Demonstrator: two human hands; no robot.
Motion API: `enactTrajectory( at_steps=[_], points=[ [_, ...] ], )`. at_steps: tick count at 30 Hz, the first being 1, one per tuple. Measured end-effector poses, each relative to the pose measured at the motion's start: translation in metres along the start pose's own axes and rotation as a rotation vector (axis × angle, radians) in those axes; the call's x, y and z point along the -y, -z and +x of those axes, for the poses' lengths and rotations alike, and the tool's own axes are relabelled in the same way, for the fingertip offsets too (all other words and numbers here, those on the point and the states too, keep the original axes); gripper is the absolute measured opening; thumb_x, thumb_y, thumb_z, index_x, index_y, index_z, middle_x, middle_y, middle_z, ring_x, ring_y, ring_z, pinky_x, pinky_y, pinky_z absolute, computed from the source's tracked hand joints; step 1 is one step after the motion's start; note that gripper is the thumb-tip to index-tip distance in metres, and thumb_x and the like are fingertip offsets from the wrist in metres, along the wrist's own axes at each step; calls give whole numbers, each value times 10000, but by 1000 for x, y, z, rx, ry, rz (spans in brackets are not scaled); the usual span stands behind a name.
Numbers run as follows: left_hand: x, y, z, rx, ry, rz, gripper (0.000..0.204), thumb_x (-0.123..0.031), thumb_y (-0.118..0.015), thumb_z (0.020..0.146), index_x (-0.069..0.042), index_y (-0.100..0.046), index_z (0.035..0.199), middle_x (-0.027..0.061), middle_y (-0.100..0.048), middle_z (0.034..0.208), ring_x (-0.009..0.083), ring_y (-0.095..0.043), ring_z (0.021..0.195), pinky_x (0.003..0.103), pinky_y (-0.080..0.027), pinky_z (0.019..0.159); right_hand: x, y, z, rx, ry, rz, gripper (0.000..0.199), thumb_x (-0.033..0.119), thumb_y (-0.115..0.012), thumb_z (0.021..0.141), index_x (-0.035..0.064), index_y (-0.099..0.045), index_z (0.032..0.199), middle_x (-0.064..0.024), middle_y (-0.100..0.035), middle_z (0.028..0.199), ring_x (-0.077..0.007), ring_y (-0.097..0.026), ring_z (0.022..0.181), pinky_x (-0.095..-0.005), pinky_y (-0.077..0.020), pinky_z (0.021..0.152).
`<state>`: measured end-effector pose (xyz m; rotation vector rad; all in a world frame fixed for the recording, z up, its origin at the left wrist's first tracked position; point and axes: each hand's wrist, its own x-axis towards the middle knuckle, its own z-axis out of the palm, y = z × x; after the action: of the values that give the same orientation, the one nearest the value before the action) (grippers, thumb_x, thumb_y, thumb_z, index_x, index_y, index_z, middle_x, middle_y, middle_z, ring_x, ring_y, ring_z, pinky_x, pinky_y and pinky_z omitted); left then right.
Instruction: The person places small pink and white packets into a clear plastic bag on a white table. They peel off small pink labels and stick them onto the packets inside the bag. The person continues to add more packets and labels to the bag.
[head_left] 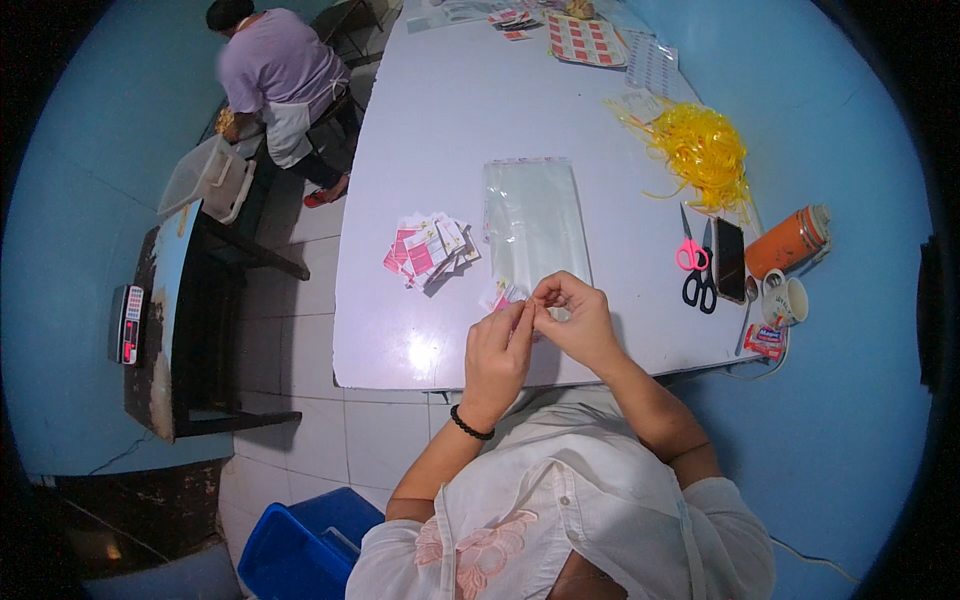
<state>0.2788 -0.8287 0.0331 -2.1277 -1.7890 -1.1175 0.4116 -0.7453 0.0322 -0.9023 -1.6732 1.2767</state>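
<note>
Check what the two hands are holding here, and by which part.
Both the left hand and the right hand pinch a small pink-and-white packet together at its near edge, fingertips meeting over the white table. The exact hold point is hidden.

Left hand (pixel 497 355) and right hand (pixel 578 318) together — fingertips pinched, wrists raised

Glossy white table (pixel 450 120), clear shiny plastic bags (pixel 533 215)
</note>
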Motion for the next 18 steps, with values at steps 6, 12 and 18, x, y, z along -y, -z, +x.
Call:
enactTrajectory(
  at_steps=[6,12,18],
  points=[
    [0,-2,-1,-10,44,-41,419,11,-705,786,-52,-673,1199,106,-667,1102,270,-629,949,379,-484,789,-5,0,1,13,-22,50,103,-8,-674,854,-12,-633,948,-42,-686,850,-88,-657,830,-268,-548,766],
    [7,-8,9,-123,120,-187,344,44,-709,800,-26,-686,1136,143,-675,1113,288,-672,898,356,-546,745,2,-1,-1,-2,-74,135,105,-38,-670,882,-12,-643,980,-34,-678,900,-79,-634,850,-233,-514,774],
    [11,-3,19,-69,187,-295,194,46,-696,782,-1,-669,968,164,-645,1169,263,-693,910,303,-579,711,-2,6,-4,-5,-4,32,117,-54,-661,878,-1,-659,983,-28,-675,913,-85,-628,866,-232,-497,789]
  ],
)
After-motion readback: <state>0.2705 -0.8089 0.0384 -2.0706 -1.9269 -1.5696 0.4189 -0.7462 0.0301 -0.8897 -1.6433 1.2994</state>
